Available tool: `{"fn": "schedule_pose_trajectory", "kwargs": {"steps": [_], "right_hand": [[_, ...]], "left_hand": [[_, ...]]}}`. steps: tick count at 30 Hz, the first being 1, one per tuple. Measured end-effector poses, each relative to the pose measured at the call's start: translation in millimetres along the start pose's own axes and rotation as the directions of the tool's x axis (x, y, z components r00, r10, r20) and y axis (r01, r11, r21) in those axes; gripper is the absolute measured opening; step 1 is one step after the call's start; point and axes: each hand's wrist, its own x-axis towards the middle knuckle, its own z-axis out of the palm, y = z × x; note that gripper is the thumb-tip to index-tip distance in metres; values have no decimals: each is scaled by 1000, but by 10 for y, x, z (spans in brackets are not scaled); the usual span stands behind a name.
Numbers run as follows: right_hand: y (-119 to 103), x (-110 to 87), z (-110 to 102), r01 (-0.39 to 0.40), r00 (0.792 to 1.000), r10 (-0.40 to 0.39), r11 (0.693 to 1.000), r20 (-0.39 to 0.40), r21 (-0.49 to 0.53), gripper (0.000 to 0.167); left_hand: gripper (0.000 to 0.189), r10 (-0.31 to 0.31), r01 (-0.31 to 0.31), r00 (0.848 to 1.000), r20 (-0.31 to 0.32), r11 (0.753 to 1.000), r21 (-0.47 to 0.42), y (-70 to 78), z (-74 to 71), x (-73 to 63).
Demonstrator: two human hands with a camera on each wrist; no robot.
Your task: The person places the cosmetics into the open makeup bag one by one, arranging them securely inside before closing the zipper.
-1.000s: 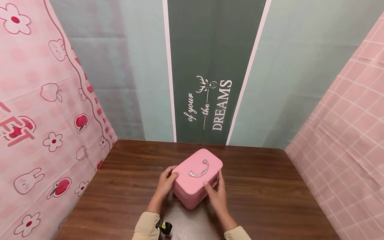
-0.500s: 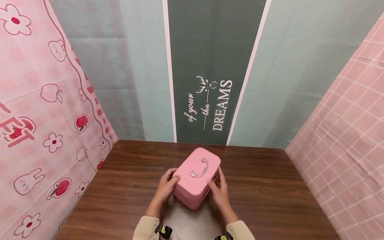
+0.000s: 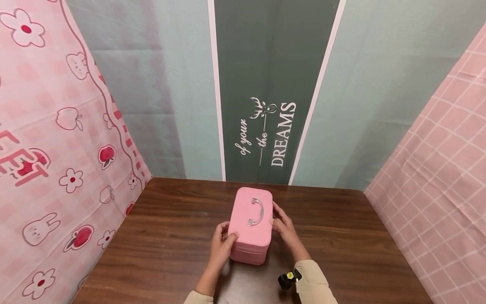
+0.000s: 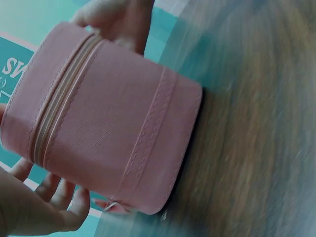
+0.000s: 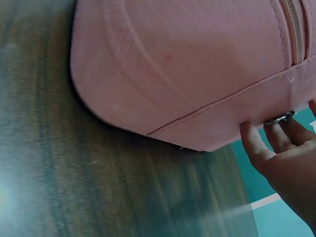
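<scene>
A pink cosmetic case (image 3: 243, 211) stands on the wooden table, its long side running almost straight away from me. On its lid is a curved silver handle (image 3: 261, 213). My left hand (image 3: 221, 250) grips the near left corner, thumb over the lid's edge and fingers along the side. My right hand (image 3: 288, 232) holds the right side, with the thumb at the lid's edge. In the left wrist view the zip (image 4: 64, 101) runs closed round the upper wall. Fingers of the right hand touch the side near a small metal fitting (image 5: 281, 118) in the right wrist view.
The brown table (image 3: 171, 236) ends at a back edge close behind the case. A green and grey-blue cloth with white lettering (image 3: 284, 135) hangs behind it. Pink printed cloth (image 3: 72, 181) lines the left side, and pink checked cloth (image 3: 436, 169) the right.
The case has turned counter-clockwise as seen from above, its far end swinging left and its near end right. Both hands have moved round with it, keeping their hold.
</scene>
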Motion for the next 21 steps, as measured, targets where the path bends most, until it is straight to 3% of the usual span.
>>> {"fn": "schedule_pose_trajectory", "kwargs": {"steps": [2, 6, 9, 12, 16, 21], "right_hand": [[-9, 16, -15, -16, 1000, 16, 1000, 0, 11, 55], [-46, 9, 7, -36, 999, 36, 999, -13, 0, 54], [-121, -40, 78, -37, 997, 30, 995, -75, -96, 52], [-207, -140, 175, -53, 985, 14, 974, -172, -220, 51], [-273, -334, 291, -88, 965, 16, 960, -263, -265, 53], [-279, -532, 412, -100, 960, 45, 978, -277, -185, 53]], "left_hand": [[39, 1, -1, 1000, -17, 1000, -4, 19, 34, -25], [37, 5, -4, 1000, -21, 1000, 15, 220, 55, -107], [38, 3, -4, 1000, 25, 999, 44, 397, 20, -142], [39, -7, 1, 996, 93, 998, 63, 466, -46, -84], [40, -6, -7, 986, 167, 997, 77, 427, -111, 91], [38, -12, -4, 984, 175, 996, 88, 149, -130, 346]]}}
